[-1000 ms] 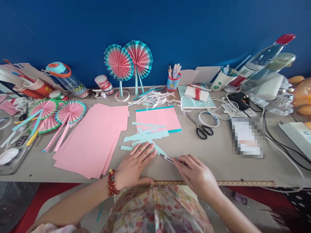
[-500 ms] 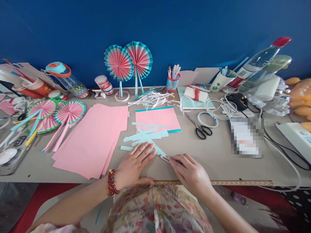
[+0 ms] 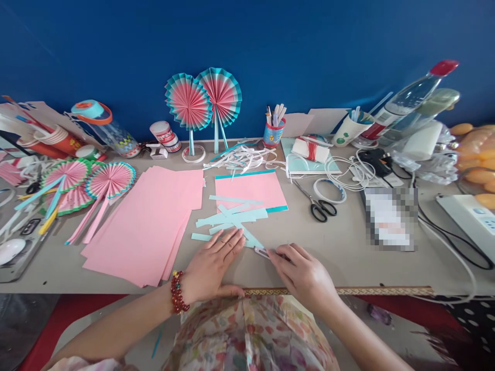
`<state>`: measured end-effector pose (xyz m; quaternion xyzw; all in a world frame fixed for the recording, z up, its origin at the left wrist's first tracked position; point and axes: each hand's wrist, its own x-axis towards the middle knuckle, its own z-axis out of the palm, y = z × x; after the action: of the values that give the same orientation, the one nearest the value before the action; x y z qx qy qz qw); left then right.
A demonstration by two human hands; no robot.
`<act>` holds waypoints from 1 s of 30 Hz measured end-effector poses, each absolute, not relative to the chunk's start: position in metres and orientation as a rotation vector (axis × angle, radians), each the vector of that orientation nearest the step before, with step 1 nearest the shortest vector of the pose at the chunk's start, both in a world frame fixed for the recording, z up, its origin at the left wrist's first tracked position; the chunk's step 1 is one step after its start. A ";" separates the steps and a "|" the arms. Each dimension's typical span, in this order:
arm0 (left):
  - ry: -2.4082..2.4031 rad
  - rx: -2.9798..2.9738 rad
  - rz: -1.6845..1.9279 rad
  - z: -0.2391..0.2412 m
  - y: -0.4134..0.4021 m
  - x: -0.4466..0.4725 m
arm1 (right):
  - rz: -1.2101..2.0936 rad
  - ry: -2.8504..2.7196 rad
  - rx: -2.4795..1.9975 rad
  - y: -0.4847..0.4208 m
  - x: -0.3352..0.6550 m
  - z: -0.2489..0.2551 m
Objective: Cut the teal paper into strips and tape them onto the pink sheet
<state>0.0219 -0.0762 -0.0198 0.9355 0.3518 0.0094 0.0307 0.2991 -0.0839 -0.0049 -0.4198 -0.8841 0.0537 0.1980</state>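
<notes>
My left hand (image 3: 212, 265) lies flat on the table with its fingers stretched out, the fingertips pressing on light blue paper strips (image 3: 232, 216). My right hand (image 3: 303, 275) is closed around a small cutter (image 3: 263, 252) whose tip points left toward the strips. The strips lie in a loose pile over the lower edge of a pink sheet with blue borders (image 3: 251, 188). A stack of pink paper sheets (image 3: 150, 221) spreads out to the left of my left hand.
Black-handled scissors (image 3: 319, 206) and a tape roll (image 3: 328, 190) lie right of the sheet. Finished paper fans (image 3: 204, 100) stand at the back wall; more fans (image 3: 88, 183) lie at left. White cables (image 3: 350, 172), bottles (image 3: 410, 98) and a pen cup (image 3: 274, 131) crowd the back.
My right hand with the cutter has slid slightly left toward the strips. My left hand has stayed in place.
</notes>
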 end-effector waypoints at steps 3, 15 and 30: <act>1.093 2.881 0.035 -0.019 -0.076 0.022 | 0.155 -2.474 -1.179 -0.085 0.299 -0.005; 1.095 2.877 0.006 -0.019 -0.076 0.022 | 0.191 -2.453 -1.148 -0.086 0.291 -0.006; 1.098 2.845 0.058 -0.009 -0.074 0.006 | 0.199 -2.448 -1.181 -0.088 0.282 -0.009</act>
<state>0.0059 -0.0738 -0.0090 0.9318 0.3597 0.0191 0.0459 0.2824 -0.0877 -0.0091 -0.4239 -0.8789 0.0715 0.2068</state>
